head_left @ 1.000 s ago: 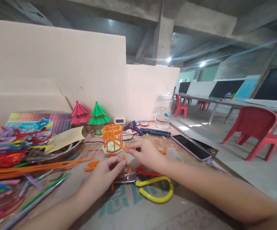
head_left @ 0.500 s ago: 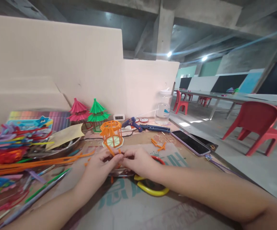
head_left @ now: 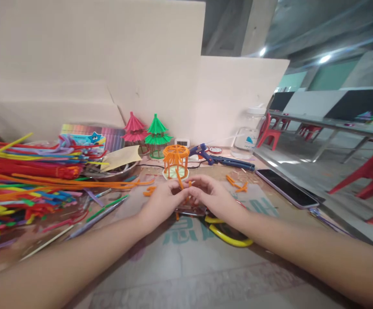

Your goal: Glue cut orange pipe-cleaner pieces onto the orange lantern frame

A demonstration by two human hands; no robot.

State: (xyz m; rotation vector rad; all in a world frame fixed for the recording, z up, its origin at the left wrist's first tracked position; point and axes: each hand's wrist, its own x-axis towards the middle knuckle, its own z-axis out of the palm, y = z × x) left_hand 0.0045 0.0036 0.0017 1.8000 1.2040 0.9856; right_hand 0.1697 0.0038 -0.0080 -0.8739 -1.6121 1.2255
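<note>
My left hand [head_left: 162, 201] and my right hand [head_left: 214, 197] meet over the cardboard-covered table [head_left: 186, 274], fingertips pinched together on a short orange straw piece [head_left: 180, 180]. Just behind them stands a small orange straw cage on a pale round base [head_left: 175, 161]. Yellow-handled scissors [head_left: 227, 234] lie under my right wrist, partly hidden. Loose orange straw bits [head_left: 237, 184] lie to the right of my right hand.
A big heap of coloured straws [head_left: 22, 180] fills the left side. Pink [head_left: 135, 128] and green [head_left: 157, 133] straw pagodas stand at the back by a cardboard wall. A blue glue gun [head_left: 218, 158], a clear jar [head_left: 246, 139] and a phone [head_left: 286, 191] lie to the right.
My two hands have come together from apart and now pinch one orange piece. The view has swung left and downward, showing more of the straw heap.
</note>
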